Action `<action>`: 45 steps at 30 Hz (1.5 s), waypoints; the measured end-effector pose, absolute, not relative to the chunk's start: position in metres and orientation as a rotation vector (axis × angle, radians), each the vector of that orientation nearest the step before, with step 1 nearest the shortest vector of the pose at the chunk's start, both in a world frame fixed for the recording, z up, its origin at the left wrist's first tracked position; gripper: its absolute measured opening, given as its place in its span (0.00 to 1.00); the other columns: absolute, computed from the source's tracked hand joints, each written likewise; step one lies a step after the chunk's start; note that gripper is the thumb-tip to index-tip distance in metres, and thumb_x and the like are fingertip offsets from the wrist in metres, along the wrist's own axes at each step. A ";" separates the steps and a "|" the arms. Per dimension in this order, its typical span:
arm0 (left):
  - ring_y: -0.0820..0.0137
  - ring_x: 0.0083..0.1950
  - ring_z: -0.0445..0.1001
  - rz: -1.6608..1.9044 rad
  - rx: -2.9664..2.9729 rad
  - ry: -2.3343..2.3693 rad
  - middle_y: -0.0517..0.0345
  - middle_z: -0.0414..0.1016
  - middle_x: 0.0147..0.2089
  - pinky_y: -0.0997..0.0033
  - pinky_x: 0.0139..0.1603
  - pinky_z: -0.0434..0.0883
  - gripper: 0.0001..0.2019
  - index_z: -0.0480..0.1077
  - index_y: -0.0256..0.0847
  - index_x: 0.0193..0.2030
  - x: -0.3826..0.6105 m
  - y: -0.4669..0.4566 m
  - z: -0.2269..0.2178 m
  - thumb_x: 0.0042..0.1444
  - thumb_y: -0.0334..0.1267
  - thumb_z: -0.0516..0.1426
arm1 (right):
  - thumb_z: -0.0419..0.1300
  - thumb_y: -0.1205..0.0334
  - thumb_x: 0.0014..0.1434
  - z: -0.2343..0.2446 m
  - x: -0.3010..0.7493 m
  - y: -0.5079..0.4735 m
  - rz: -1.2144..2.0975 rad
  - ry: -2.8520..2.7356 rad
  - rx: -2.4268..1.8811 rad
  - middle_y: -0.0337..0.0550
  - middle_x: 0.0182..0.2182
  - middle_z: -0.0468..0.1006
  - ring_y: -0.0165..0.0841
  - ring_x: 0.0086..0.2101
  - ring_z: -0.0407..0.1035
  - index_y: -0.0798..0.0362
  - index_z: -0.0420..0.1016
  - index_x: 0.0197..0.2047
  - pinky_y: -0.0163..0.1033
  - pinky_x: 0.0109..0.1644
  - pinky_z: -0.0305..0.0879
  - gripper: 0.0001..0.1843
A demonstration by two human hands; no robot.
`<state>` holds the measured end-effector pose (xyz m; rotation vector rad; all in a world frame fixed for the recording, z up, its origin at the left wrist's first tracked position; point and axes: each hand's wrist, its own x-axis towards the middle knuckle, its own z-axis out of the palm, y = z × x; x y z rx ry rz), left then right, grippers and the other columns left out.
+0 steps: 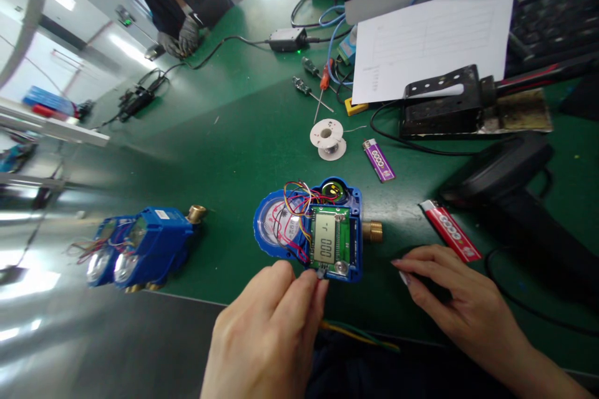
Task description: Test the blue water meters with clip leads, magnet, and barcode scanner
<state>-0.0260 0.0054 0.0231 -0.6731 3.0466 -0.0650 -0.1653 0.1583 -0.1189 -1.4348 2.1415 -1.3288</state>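
Observation:
An opened blue water meter (358, 199) lies on the green table, a brass threaded end (373, 231) sticking out to its right. Its green circuit board (345, 234) carries a lit display (324, 238) with digits, and thin coloured wires (299, 199) loop over the round dial (276, 224). At the board's lower edge, my left hand (276, 318) is closed in a pinch on a small grey connector (321, 273). Yellow and green wires (362, 335) come out below that hand. My right hand (461, 296) rests right of the meter, fingers stretched, holding nothing.
Two more blue meters (163, 230) stand at left. A solder spool (327, 134), purple lighter (379, 161), red lighter (452, 230), screwdrivers (324, 78) and black scanner (505, 193) lie around. Behind are a soldering iron stand (440, 106), paper (430, 37) and a co-worker's gloved hands (187, 37).

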 end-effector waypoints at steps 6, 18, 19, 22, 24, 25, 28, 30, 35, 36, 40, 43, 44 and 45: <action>0.75 0.26 0.68 0.023 -0.632 3.015 0.64 0.66 0.25 0.76 0.25 0.66 0.07 0.68 0.43 0.32 -0.028 0.004 0.027 0.58 0.34 0.50 | 0.56 0.67 0.56 -0.117 -0.165 0.158 -1.345 2.143 -1.433 0.39 0.35 0.71 0.24 0.37 0.66 0.51 0.71 0.41 0.29 0.41 0.65 0.08; 0.75 0.25 0.68 0.069 -0.614 3.022 0.66 0.66 0.25 0.75 0.23 0.67 0.03 0.67 0.45 0.33 -0.025 0.002 0.025 0.56 0.34 0.52 | 0.56 0.68 0.56 -0.119 -0.165 0.159 -1.345 2.141 -1.437 0.40 0.35 0.71 0.25 0.37 0.67 0.52 0.71 0.40 0.30 0.40 0.67 0.08; 0.75 0.25 0.68 0.065 -0.619 3.022 0.66 0.66 0.25 0.75 0.23 0.67 0.03 0.67 0.45 0.33 -0.025 0.002 0.025 0.56 0.34 0.53 | 0.56 0.68 0.56 -0.119 -0.165 0.159 -1.343 2.138 -1.436 0.40 0.35 0.71 0.25 0.37 0.67 0.52 0.71 0.41 0.30 0.40 0.67 0.08; 0.75 0.25 0.69 0.088 -0.624 3.015 0.65 0.66 0.25 0.76 0.23 0.67 0.02 0.67 0.45 0.33 -0.025 0.001 0.025 0.56 0.35 0.53 | 0.56 0.68 0.56 -0.120 -0.165 0.159 -1.337 2.138 -1.427 0.41 0.35 0.71 0.26 0.37 0.67 0.51 0.71 0.41 0.31 0.40 0.67 0.09; 0.75 0.25 0.68 0.100 -0.640 3.018 0.65 0.66 0.26 0.75 0.23 0.67 0.02 0.67 0.45 0.34 -0.024 0.001 0.026 0.56 0.36 0.53 | 0.56 0.68 0.56 -0.120 -0.164 0.159 -1.333 2.139 -1.424 0.41 0.35 0.71 0.26 0.37 0.67 0.51 0.71 0.41 0.31 0.40 0.67 0.09; 0.75 0.25 0.68 0.107 -0.642 3.020 0.65 0.66 0.26 0.75 0.23 0.67 0.02 0.67 0.45 0.34 -0.024 0.001 0.026 0.56 0.36 0.53 | 0.56 0.68 0.56 -0.120 -0.164 0.159 -1.332 2.140 -1.422 0.41 0.35 0.71 0.26 0.37 0.67 0.51 0.71 0.41 0.32 0.40 0.67 0.09; 0.75 0.26 0.69 0.133 -0.634 3.014 0.65 0.67 0.26 0.76 0.24 0.67 0.04 0.67 0.45 0.34 -0.026 0.000 0.026 0.56 0.35 0.52 | 0.56 0.68 0.56 -0.120 -0.164 0.159 -1.339 2.145 -1.416 0.40 0.35 0.72 0.26 0.37 0.67 0.51 0.72 0.40 0.32 0.40 0.68 0.09; 0.76 0.25 0.68 0.141 -0.641 3.042 0.65 0.66 0.25 0.76 0.23 0.65 0.03 0.67 0.44 0.33 -0.027 0.000 0.026 0.56 0.35 0.53 | 0.56 0.67 0.55 -0.120 -0.164 0.159 -1.345 2.152 -1.411 0.40 0.35 0.72 0.27 0.37 0.68 0.51 0.72 0.40 0.33 0.40 0.68 0.08; 0.76 0.25 0.67 0.150 -0.648 3.026 0.65 0.65 0.25 0.77 0.24 0.65 0.03 0.68 0.44 0.32 -0.029 0.001 0.025 0.56 0.35 0.53 | 0.56 0.67 0.55 -0.118 -0.165 0.158 -1.338 2.151 -1.403 0.41 0.34 0.73 0.28 0.36 0.69 0.51 0.73 0.40 0.33 0.39 0.69 0.08; 0.75 0.26 0.67 0.157 -0.639 3.012 0.64 0.66 0.25 0.76 0.24 0.65 0.04 0.68 0.44 0.32 -0.029 0.001 0.025 0.56 0.35 0.53 | 0.56 0.67 0.55 -0.117 -0.165 0.158 -1.339 2.151 -1.402 0.41 0.34 0.73 0.28 0.36 0.69 0.51 0.73 0.39 0.33 0.39 0.69 0.08; 0.75 0.25 0.67 0.163 -0.604 3.017 0.64 0.65 0.25 0.76 0.22 0.65 0.04 0.67 0.44 0.33 -0.028 0.001 0.028 0.56 0.34 0.52 | 0.56 0.67 0.55 -0.117 -0.165 0.157 -1.344 2.154 -1.401 0.41 0.33 0.73 0.28 0.35 0.69 0.51 0.74 0.39 0.34 0.38 0.69 0.08; 0.74 0.26 0.68 0.164 -0.607 2.997 0.64 0.66 0.26 0.76 0.23 0.66 0.04 0.67 0.44 0.32 -0.029 0.000 0.028 0.56 0.34 0.52 | 0.56 0.66 0.55 -0.117 -0.165 0.157 -1.339 2.150 -1.406 0.41 0.34 0.73 0.28 0.36 0.69 0.51 0.74 0.39 0.33 0.38 0.69 0.08; 0.74 0.26 0.68 0.166 -0.606 2.990 0.64 0.66 0.26 0.76 0.24 0.66 0.04 0.67 0.44 0.32 -0.029 0.000 0.028 0.56 0.34 0.52 | 0.56 0.66 0.55 -0.117 -0.165 0.157 -1.339 2.151 -1.404 0.41 0.34 0.73 0.28 0.36 0.69 0.51 0.74 0.39 0.33 0.38 0.69 0.08; 0.74 0.26 0.68 0.165 -0.606 2.992 0.64 0.66 0.26 0.76 0.24 0.66 0.04 0.67 0.44 0.32 -0.030 0.000 0.028 0.56 0.34 0.52 | 0.56 0.66 0.55 -0.117 -0.166 0.157 -1.341 2.152 -1.400 0.41 0.34 0.74 0.28 0.36 0.69 0.51 0.74 0.39 0.33 0.38 0.69 0.08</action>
